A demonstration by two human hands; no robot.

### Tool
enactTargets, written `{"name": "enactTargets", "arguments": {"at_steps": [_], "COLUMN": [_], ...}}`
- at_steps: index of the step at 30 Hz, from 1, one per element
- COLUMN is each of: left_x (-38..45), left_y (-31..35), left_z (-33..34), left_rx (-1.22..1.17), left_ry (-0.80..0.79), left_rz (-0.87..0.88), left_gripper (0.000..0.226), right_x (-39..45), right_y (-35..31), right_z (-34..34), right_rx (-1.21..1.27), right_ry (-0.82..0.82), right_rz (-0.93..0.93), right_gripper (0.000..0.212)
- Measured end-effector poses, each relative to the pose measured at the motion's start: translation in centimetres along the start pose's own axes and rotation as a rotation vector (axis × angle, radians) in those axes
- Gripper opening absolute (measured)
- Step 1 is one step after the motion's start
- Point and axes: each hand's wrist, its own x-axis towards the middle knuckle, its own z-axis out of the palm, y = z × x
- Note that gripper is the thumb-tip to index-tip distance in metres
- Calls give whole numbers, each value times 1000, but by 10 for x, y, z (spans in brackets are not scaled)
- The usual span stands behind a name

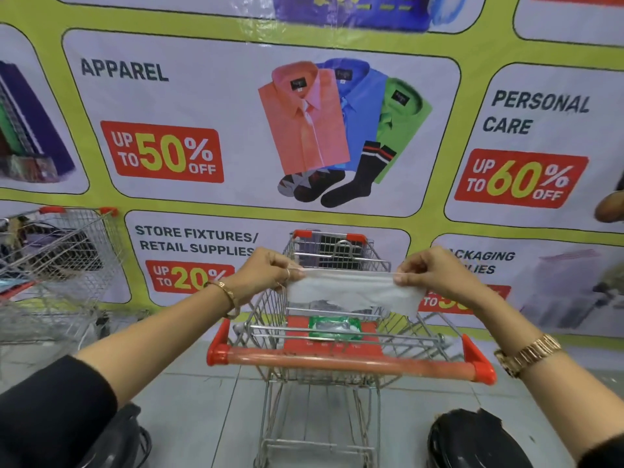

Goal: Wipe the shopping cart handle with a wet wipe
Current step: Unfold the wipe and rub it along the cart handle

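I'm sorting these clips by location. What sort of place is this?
Most likely a discount retail store. A wire shopping cart with an orange handle stands before a wall banner advertising apparel and personal care discounts, and a second cart is parked at left.

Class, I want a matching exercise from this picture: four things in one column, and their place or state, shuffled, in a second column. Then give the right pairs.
Things
1. wet wipe
2. green wipes pack
3. cart handle
4. second cart

Place or state
A. lies on the red child-seat flap inside the cart
B. stands at the far left by the banner
C. stretched in the air between the left hand and the right hand
D. orange-red bar across the near end, no hand on it

Pairs: 1-C, 2-A, 3-D, 4-B
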Motion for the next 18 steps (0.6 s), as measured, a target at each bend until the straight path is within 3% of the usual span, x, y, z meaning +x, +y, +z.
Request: {"name": "enactTargets", "arguments": {"at_steps": [5,13,18], "left_x": [-35,-64,-51], "left_y": [-10,-29,-45], "left_z": [21,46,59], "left_rx": [-56,54,241], "left_ry": [15,52,156], "left_rz": [-61,-163,-161], "left_gripper": [11,23,14], "right_x": [-30,-57,-53], "right_y": [19,37,45], "right_z": [8,14,42], "right_rx": [139,230,131], "right_ry": [-53,-320,-207], "right_rz": [64,159,227], "right_gripper": [8,10,6]}}
